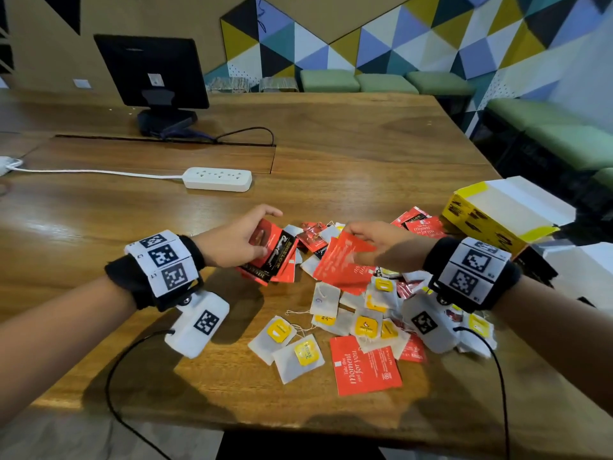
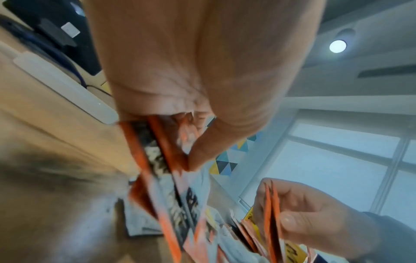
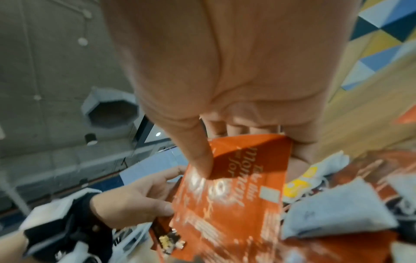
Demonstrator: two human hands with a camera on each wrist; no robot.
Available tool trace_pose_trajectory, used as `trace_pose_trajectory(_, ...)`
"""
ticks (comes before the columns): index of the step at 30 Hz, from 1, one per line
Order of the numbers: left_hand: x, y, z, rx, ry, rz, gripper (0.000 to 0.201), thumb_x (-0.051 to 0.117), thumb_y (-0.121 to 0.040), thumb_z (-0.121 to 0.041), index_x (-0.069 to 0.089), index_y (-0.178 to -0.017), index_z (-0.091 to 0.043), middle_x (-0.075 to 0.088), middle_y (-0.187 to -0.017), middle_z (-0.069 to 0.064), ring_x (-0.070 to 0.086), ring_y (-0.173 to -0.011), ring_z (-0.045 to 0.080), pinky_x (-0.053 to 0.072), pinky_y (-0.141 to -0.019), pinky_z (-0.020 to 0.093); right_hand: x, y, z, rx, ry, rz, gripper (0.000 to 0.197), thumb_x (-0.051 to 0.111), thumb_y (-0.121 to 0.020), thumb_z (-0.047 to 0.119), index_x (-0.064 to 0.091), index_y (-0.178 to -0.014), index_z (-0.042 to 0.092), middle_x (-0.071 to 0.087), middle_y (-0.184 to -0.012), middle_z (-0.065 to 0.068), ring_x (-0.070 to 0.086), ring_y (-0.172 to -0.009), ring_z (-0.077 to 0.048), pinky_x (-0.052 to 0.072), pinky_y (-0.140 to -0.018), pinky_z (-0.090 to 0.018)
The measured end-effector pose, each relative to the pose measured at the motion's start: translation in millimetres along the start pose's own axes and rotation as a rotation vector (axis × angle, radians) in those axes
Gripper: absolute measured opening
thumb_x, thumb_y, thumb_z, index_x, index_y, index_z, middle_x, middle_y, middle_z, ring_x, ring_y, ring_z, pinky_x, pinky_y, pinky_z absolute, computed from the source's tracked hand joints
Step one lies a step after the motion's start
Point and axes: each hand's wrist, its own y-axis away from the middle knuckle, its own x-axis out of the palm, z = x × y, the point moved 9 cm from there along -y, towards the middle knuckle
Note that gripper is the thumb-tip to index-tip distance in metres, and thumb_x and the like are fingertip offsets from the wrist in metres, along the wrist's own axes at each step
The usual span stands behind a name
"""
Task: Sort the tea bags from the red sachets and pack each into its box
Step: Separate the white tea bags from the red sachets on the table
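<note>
A heap of white tea bags (image 1: 331,323) with yellow tags and red sachets (image 1: 365,368) lies on the wooden table (image 1: 99,210). My left hand (image 1: 238,242) holds a fanned stack of red and black sachets (image 1: 275,257), pinched between thumb and fingers (image 2: 202,154). My right hand (image 1: 378,242) grips several red sachets (image 1: 345,263) just above the heap, thumb (image 3: 200,160) pressed on the top sachet (image 3: 236,195). An open yellow box (image 1: 497,210) lies on its side at the right. The two hands are close together over the heap's far side.
A white power strip (image 1: 217,178) with its cable lies behind the hands. A black monitor (image 1: 152,74) stands at the back left. White box flaps (image 1: 583,263) sit at the table's right edge. Black wrist cables (image 1: 132,360) trail off the near edge.
</note>
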Motion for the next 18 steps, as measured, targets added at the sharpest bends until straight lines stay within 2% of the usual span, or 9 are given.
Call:
trace_pose_trajectory(1, -1.4, -2.4, -3.9, 0.017, 0.028, -0.037, 0.061, 0.056, -0.088, -0.003, 0.027, -0.136, -0.027, 0.048, -0.119, 0.005, 0.056, -0.105, 0.02, 0.055, -0.07, 0.025, -0.9, -0.4, 2.4, -0.015, -0.106, -0.019, 0.024, 0.057, -0.091, 0.018, 0.053, -0.112, 0.007, 0.06, -0.117, -0.007, 0.053, -0.117, -0.02, 0.041, -0.104, -0.039)
trace_pose_trajectory(3, -1.1, -7.2, -12.5, 0.056, 0.096, -0.081, 0.064, 0.062, -0.085, -0.005, 0.029, -0.136, -0.027, 0.049, -0.122, 0.004, 0.056, -0.107, 0.018, 0.053, -0.074, 0.023, -2.5, -2.1, 6.1, -0.031, -0.259, -0.075, 0.026, 0.058, -0.091, 0.018, 0.053, -0.114, 0.007, 0.061, -0.119, -0.005, 0.055, -0.118, -0.018, 0.042, -0.105, -0.036)
trace_pose_trajectory(5, 4.4, -10.3, -20.1, 0.093, 0.207, -0.069, 0.071, 0.066, -0.081, -0.005, 0.029, -0.136, -0.029, 0.051, -0.125, 0.005, 0.056, -0.109, 0.015, 0.053, -0.084, 0.027, -4.3, -4.2, 6.6, -0.017, -0.341, -0.137, 0.024, 0.057, -0.091, 0.018, 0.052, -0.112, 0.008, 0.062, -0.117, -0.007, 0.06, -0.11, -0.022, 0.049, -0.095, -0.033)
trace_pose_trajectory(7, 11.1, -12.5, -25.9, 0.127, 0.302, -0.037, 0.077, 0.07, -0.077, -0.006, 0.029, -0.137, -0.03, 0.055, -0.124, 0.007, 0.059, -0.11, 0.018, 0.052, -0.091, 0.036, 0.0, -6.0, 3.8, 0.016, -0.446, -0.14, 0.023, 0.055, -0.092, 0.017, 0.047, -0.113, 0.009, 0.063, -0.115, -0.01, 0.065, -0.1, -0.025, 0.055, -0.081, -0.033)
trace_pose_trajectory(9, 17.5, -13.3, -33.8, 0.173, 0.316, -0.012, 0.078, 0.071, -0.076, -0.007, 0.03, -0.138, -0.03, 0.057, -0.119, 0.002, 0.059, -0.109, 0.015, 0.053, -0.091, 0.034, 8.4, -6.6, -0.7, 0.063, -0.579, -0.116, 0.021, 0.056, -0.092, 0.015, 0.045, -0.109, 0.014, 0.066, -0.107, -0.008, 0.068, -0.089, -0.025, 0.059, -0.072, -0.036)
trace_pose_trajectory(11, 22.9, -15.5, -41.2, 0.22, 0.269, -0.009, 0.074, 0.072, -0.075, -0.009, 0.036, -0.137, -0.027, 0.056, -0.118, -0.005, 0.058, -0.109, 0.012, 0.054, -0.089, 0.03, 14.3, -6.9, -3.5, 0.089, -0.699, -0.124, 0.024, 0.057, -0.09, 0.011, 0.044, -0.11, 0.014, 0.067, -0.097, -0.005, 0.067, -0.081, -0.026, 0.058, -0.067, -0.038)
trace_pose_trajectory(14, 28.7, -19.7, -49.0, 0.252, 0.197, -0.035, 0.07, 0.074, -0.074, -0.014, 0.042, -0.136, -0.023, 0.051, -0.122, 0.0, 0.055, -0.111, 0.014, 0.053, -0.09, 0.031, 14.0, -5.3, -2.0, 0.065, -0.751, -0.158, 0.035, 0.057, -0.09, 0.008, 0.043, -0.122, 0.011, 0.066, -0.096, -0.004, 0.066, -0.08, -0.023, 0.057, -0.067, -0.034)
trace_pose_trajectory(16, 29.3, -23.6, -49.8, 0.235, 0.148, -0.077, 0.073, 0.072, -0.077, -0.021, 0.037, -0.14, -0.024, 0.045, -0.123, 0.003, 0.05, -0.115, 0.017, 0.05, -0.095, 0.034, 8.9, -2.6, -4.3, 0.048, -0.701, -0.164, 0.035, 0.058, -0.09, 0.01, 0.047, -0.123, 0.013, 0.067, -0.101, -0.003, 0.068, -0.085, -0.019, 0.058, -0.074, -0.032)
trace_pose_trajectory(18, 28.2, -25.9, -50.5, 0.205, 0.123, -0.116, 0.071, 0.065, -0.082, -0.026, 0.03, -0.143, -0.024, 0.041, -0.122, 0.004, 0.05, -0.113, 0.016, 0.048, -0.094, 0.03, -2.8, 1.4, -10.2, 0.037, -0.64, -0.196, 0.03, 0.057, -0.09, 0.01, 0.05, -0.119, 0.013, 0.067, -0.105, -0.005, 0.068, -0.09, -0.019, 0.057, -0.082, -0.033)
